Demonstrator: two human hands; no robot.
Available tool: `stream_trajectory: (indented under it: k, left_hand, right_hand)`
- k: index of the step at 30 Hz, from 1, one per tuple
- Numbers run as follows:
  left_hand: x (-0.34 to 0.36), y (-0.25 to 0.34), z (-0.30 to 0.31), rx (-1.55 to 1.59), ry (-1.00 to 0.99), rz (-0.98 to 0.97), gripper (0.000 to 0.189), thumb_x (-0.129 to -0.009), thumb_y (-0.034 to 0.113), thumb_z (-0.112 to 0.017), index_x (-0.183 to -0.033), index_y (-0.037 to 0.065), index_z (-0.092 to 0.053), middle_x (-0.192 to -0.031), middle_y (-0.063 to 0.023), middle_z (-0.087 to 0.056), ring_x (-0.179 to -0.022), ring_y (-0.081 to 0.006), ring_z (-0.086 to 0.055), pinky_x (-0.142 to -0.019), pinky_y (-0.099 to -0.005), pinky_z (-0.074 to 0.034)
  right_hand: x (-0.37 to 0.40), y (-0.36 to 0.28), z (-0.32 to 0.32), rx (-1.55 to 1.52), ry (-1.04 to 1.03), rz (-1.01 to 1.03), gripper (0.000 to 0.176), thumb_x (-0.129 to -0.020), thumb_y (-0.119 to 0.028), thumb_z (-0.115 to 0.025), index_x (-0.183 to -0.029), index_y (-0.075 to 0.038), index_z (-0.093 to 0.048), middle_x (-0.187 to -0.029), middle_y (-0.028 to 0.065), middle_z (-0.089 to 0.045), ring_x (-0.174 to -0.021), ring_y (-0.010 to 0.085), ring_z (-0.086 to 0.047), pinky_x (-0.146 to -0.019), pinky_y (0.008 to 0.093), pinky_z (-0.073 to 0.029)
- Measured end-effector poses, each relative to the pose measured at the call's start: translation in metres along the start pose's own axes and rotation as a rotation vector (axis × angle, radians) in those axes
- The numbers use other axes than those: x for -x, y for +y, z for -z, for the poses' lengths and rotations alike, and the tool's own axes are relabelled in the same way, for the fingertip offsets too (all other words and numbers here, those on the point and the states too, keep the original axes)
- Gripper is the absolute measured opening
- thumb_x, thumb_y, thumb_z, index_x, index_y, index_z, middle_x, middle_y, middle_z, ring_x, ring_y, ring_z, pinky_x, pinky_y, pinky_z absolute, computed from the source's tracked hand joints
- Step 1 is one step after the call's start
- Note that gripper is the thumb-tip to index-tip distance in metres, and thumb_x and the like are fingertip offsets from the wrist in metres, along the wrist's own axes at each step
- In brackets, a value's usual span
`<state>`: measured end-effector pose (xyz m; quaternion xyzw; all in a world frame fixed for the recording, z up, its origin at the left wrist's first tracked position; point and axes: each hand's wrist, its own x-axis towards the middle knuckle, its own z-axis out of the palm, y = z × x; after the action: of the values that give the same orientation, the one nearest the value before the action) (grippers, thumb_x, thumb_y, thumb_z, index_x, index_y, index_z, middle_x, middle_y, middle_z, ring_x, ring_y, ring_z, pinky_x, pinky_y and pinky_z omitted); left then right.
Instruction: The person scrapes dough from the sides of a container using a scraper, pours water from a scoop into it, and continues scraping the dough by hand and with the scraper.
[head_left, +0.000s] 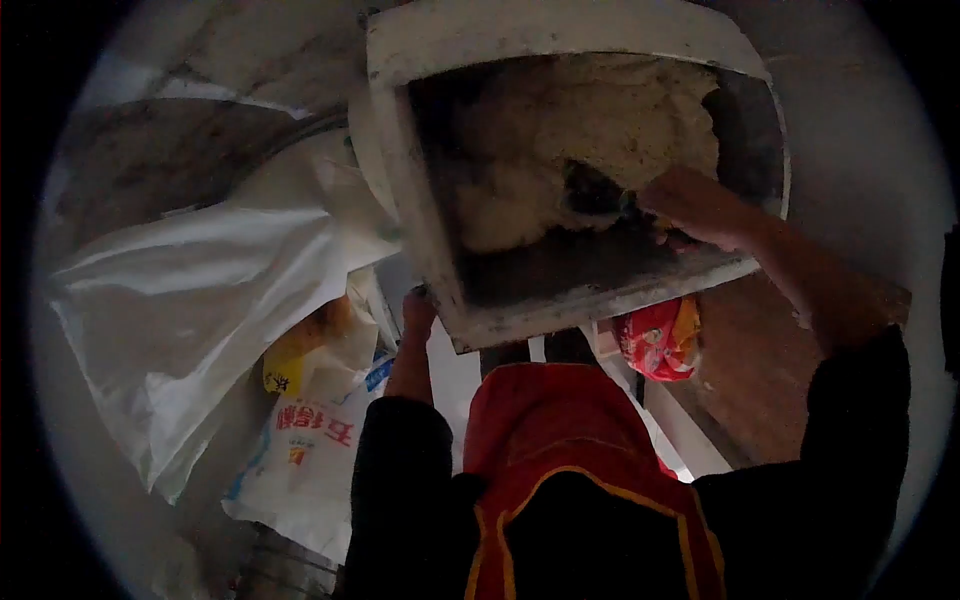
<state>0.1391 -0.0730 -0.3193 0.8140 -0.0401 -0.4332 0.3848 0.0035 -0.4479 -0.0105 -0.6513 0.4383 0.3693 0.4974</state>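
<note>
A wide pale bin with a worn rim is tilted in front of me, holding a mass of beige, flour-like stuff. My right hand reaches over the bin's right side, its fingers closed. From them a dark, rounded, scoop-like tool extends into the beige stuff; dim light blurs its exact shape. At the near left corner, my left hand is closed at the outer edge of the bin, with its fingertips partly hidden.
White plastic sheeting drapes on the left, above a white printed sack. A red and yellow packet lies below the bin's right side, beside a brown board-like surface. My red apron is nearest.
</note>
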Motion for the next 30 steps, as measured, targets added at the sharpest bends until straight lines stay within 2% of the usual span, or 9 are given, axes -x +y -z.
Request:
stream_trajectory:
  k: [1, 3, 5, 10, 13, 19, 21, 24, 30]
  left_hand:
    - [0.001, -0.001, 0.0, 0.011, -0.003, 0.005, 0.026, -0.078, 0.021, -0.057, -0.085, -0.003, -0.062, -0.065, -0.0089, -0.059, -0.055, -0.0149, -0.051, -0.052, -0.0314, -0.041]
    - [0.0, -0.003, 0.0, 0.035, -0.006, 0.017, 0.027, -0.079, 0.022, -0.057, -0.085, -0.003, -0.062, -0.065, -0.0084, -0.058, -0.055, -0.0142, -0.051, -0.051, -0.0307, -0.041]
    - [-0.001, -0.005, -0.001, 0.089, 0.004, 0.038, 0.027, -0.079, 0.024, -0.058, -0.084, -0.003, -0.063, -0.065, -0.0079, -0.058, -0.055, -0.0135, -0.051, -0.051, -0.0301, -0.041]
    - [-0.002, -0.02, -0.008, 0.441, 0.033, 0.121, 0.029, -0.08, 0.027, -0.059, -0.083, -0.002, -0.063, -0.065, -0.0067, -0.057, -0.055, -0.0118, -0.05, -0.05, -0.0284, -0.04]
    - [-0.001, -0.011, -0.014, 0.558, 0.055, 0.12, 0.032, -0.081, 0.03, -0.06, -0.083, -0.002, -0.063, -0.062, -0.0049, -0.055, -0.054, -0.0097, -0.047, -0.048, -0.0272, -0.039]
    - [-0.005, -0.019, -0.004, -0.138, 0.083, -0.251, 0.031, -0.08, 0.029, -0.06, -0.085, -0.001, -0.064, -0.062, -0.0094, -0.058, -0.057, -0.0187, -0.054, -0.054, -0.0316, -0.042]
    - [-0.016, -0.044, -0.007, -0.267, 0.138, -0.533, 0.033, -0.08, 0.031, -0.059, -0.086, -0.001, -0.064, -0.064, -0.0132, -0.06, -0.06, -0.0249, -0.057, -0.057, -0.0347, -0.043]
    - [-0.012, -0.019, -0.007, -0.167, 0.081, -0.073, 0.038, -0.08, 0.037, -0.055, -0.09, 0.001, -0.065, -0.069, -0.0185, -0.06, -0.068, -0.0326, -0.059, -0.063, -0.0398, -0.044]
    - [-0.005, -0.016, -0.005, -0.102, 0.007, -0.013, 0.045, -0.081, 0.042, -0.051, -0.093, 0.0, -0.063, -0.072, -0.0217, -0.06, -0.069, -0.0336, -0.059, -0.065, -0.0417, -0.043]
  right_hand:
    - [0.014, -0.001, -0.007, -0.184, -0.05, 0.034, 0.022, -0.086, -0.02, -0.046, -0.085, 0.001, -0.053, -0.085, 0.0174, -0.055, -0.062, 0.018, -0.058, -0.047, 0.0347, -0.047]
    - [-0.016, 0.019, -0.036, 0.585, 0.126, 0.99, 0.022, -0.086, -0.02, -0.046, -0.086, 0.001, -0.052, -0.089, 0.017, -0.055, -0.063, 0.0191, -0.058, -0.051, 0.0362, -0.047]
    - [-0.027, 0.005, -0.063, 0.824, 0.187, 1.445, 0.021, -0.084, -0.019, -0.047, -0.084, 0.001, -0.053, -0.088, 0.0166, -0.056, -0.063, 0.022, -0.058, -0.056, 0.0379, -0.048]
    - [-0.022, -0.077, -0.1, 0.62, -0.238, 0.62, 0.021, -0.077, -0.018, -0.052, -0.073, 0.001, -0.059, -0.075, 0.0152, -0.061, -0.063, 0.0269, -0.059, -0.059, 0.0391, -0.048]
    - [-0.065, -0.08, -0.106, 0.844, -0.117, 0.818, 0.027, -0.08, -0.023, -0.049, -0.073, 0.001, -0.06, -0.075, 0.0153, -0.061, -0.063, 0.0264, -0.06, -0.057, 0.0386, -0.048]
    - [-0.095, -0.024, -0.06, 1.011, 0.083, 1.013, 0.026, -0.082, -0.028, -0.05, -0.094, -0.007, -0.061, -0.082, 0.0134, -0.062, -0.067, 0.0295, -0.06, -0.068, 0.0405, -0.047]
    - [-0.016, -0.053, -0.02, 0.993, -0.051, 0.469, 0.027, -0.081, -0.03, -0.052, -0.094, -0.009, -0.062, -0.086, 0.0119, -0.061, -0.078, 0.0281, -0.058, -0.075, 0.0383, -0.045]
    - [0.022, -0.05, 0.021, 1.161, -0.187, 0.153, 0.027, -0.078, -0.03, -0.055, -0.093, -0.009, -0.062, -0.088, 0.0144, -0.06, -0.083, 0.027, -0.057, -0.073, 0.0371, -0.045]
    - [-0.093, 0.066, 0.011, 1.343, -0.135, 0.077, 0.03, -0.08, -0.019, -0.048, -0.101, -0.002, -0.058, -0.1, 0.0192, -0.058, -0.088, 0.0322, -0.057, -0.08, 0.0441, -0.045]
